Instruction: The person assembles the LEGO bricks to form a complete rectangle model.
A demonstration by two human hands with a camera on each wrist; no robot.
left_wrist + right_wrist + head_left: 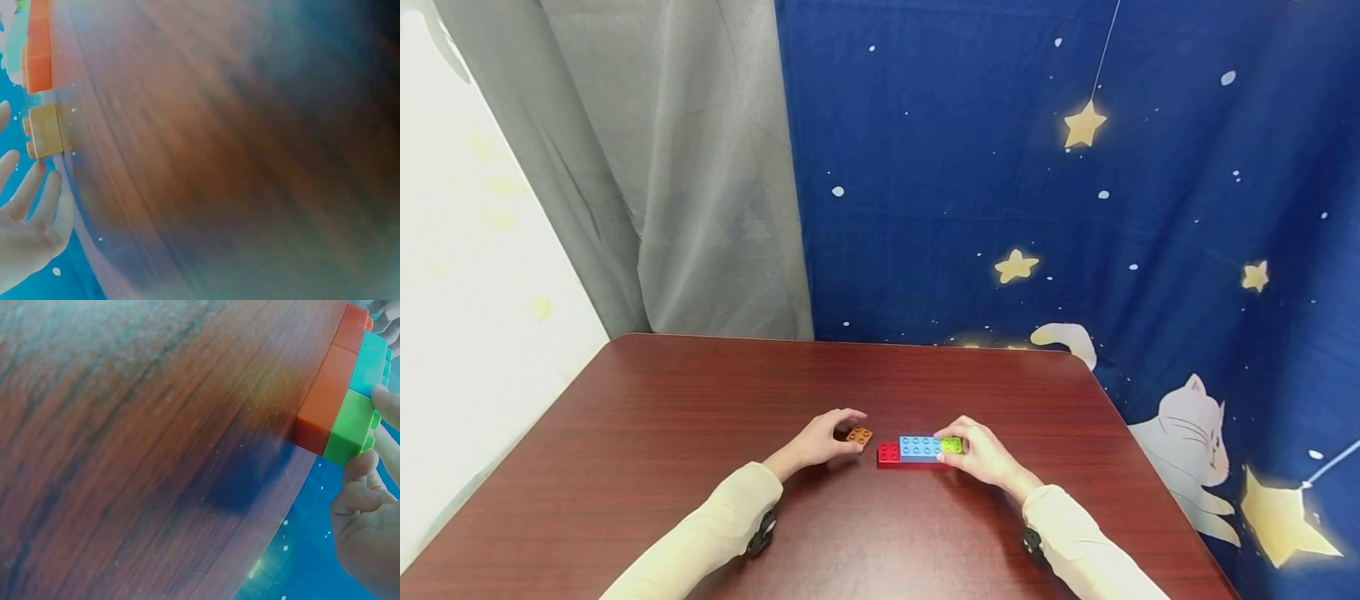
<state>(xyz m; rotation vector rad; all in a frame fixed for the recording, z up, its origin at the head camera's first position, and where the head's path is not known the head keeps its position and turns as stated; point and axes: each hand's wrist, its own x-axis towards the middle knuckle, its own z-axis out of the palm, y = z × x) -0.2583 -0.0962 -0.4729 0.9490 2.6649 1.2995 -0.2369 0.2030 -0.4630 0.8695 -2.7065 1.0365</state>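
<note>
A small orange brick [859, 434] lies on the dark wooden table [700, 417]. My left hand [847, 428] curves loosely around it, with the index finger arched over it and the thumb below. In the left wrist view the fingers [37, 197] are fairly straight and a gap shows between them and the brick [45, 130]. To the right lies a long red brick [889, 452] with a blue brick [919, 447] and a green brick [951, 445] on top. My right hand [961, 440] pinches the green brick [350, 425] at the stack's right end.
A blue starry cloth with a cat [1187, 425] hangs behind and to the right of the table. A grey curtain [685, 167] hangs at the back left. The table's right edge [1135, 450] runs close to my right arm.
</note>
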